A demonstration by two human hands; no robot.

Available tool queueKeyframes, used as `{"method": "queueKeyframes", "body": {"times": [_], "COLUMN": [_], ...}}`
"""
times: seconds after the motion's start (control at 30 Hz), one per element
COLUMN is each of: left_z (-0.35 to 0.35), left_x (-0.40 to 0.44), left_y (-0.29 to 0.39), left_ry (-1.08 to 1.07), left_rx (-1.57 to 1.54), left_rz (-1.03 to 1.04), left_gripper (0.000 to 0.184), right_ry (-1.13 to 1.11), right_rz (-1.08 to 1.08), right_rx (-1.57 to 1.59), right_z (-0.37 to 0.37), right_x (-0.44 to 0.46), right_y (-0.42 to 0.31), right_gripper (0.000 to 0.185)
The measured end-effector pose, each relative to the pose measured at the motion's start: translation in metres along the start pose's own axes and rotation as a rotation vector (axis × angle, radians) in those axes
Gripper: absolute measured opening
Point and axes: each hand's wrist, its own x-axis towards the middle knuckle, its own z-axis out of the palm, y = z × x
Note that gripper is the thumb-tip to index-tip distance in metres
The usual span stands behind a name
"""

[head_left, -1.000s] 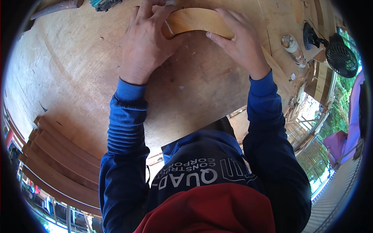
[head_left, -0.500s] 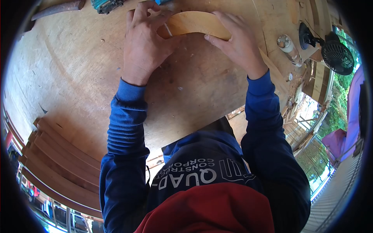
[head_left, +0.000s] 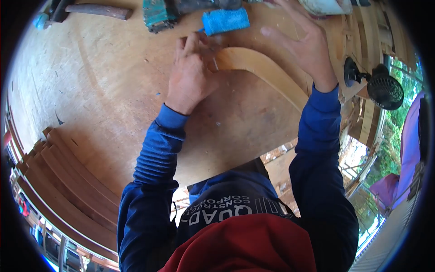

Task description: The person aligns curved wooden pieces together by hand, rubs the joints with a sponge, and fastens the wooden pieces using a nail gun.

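Note:
A curved, light-coloured wooden piece (head_left: pixel 260 64) arcs over the worktable, from my left fingers down to the right, where my right forearm covers its far end. My left hand (head_left: pixel 190 75) grips its left end, and a thin white line shows on the wood beside the fingers. Lifted off the wood, my right hand (head_left: pixel 310 47) is stretched toward the top right, thumb and fingers apart, with nothing visible in it. Just beyond my left fingers lies a blue block-shaped object (head_left: pixel 225 21).
A teal and dark power tool (head_left: pixel 159 16) lies at the top edge, left of it a wooden handle (head_left: pixel 99 11). Brown curved boards (head_left: pixel 74 174) are stacked at lower left. A small black fan (head_left: pixel 384 90) stands right. A whitish container (head_left: pixel 328 6) is at top right.
My right hand has let go of the wooden piece and moved up and right, fingers spreading. My left hand keeps its end. The view has shifted, bringing the blue block and power tool further in.

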Motion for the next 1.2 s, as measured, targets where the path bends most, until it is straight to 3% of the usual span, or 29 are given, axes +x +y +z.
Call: {"method": "queueKeyframes", "body": {"times": [0.23, 0.3, 0.4, 0.6, 0.63, 0.77, 0.8, 0.83, 0.93, 1.03, 1.13, 1.2], "left_z": [-0.007, -0.008, -0.009, -0.004, -0.004, 0.001, 0.002, 0.001, -0.001, 0.002, 0.003, 0.001], "left_x": [0.002, 0.002, 0.002, -0.002, -0.002, -0.004, -0.005, -0.005, -0.006, -0.008, -0.008, -0.007], "left_y": [0.01, 0.01, 0.01, 0.003, 0.003, -0.002, -0.002, -0.002, -0.002, -0.004, -0.004, -0.003], "left_ry": [-0.015, -0.031, -0.042, -0.028, -0.029, 0.015, 0.036, 0.019, -0.003, 0.011, 0.001, -0.021], "left_rx": [-0.047, -0.051, -0.053, -0.065, -0.067, -0.053, -0.041, -0.038, -0.037, -0.036, -0.025, -0.029], "left_rz": [-0.053, -0.072, -0.078, -0.068, -0.06, -0.034, -0.025, -0.032, -0.046, -0.037, -0.048, -0.073], "left_gripper": [0.054, 0.053, 0.051, 0.048, 0.048, 0.049, 0.05, 0.05, 0.051, 0.049, 0.049, 0.05], "right_ry": [-0.111, -0.265, -0.474, -0.484, -0.438, -0.491, -0.438, -0.363, -0.611, -0.831, -0.922, -1.049], "right_rz": [-0.399, -0.289, -0.23, -0.009, 0.024, 0.031, -0.019, -0.3, -0.273, 0.056, -0.293, -0.098], "right_rx": [-0.29, -0.256, -0.488, -0.389, -0.391, -0.442, -0.415, -0.215, -0.169, -0.637, -0.345, -0.19], "right_z": [0.037, 0.063, 0.104, 0.139, 0.132, 0.058, 0.043, 0.028, -0.05, -0.114, -0.126, -0.106], "right_x": [0.114, 0.134, 0.134, 0.132, 0.131, 0.161, 0.167, 0.172, 0.167, 0.159, 0.123, 0.106], "right_y": [0.007, 0.0, -0.019, -0.031, -0.039, -0.078, -0.076, -0.06, -0.097, -0.087, -0.094, -0.087], "right_gripper": [0.073, 0.075, 0.081, 0.09, 0.078, 0.075, 0.063, 0.058, 0.047, 0.048, 0.043, 0.049]}}
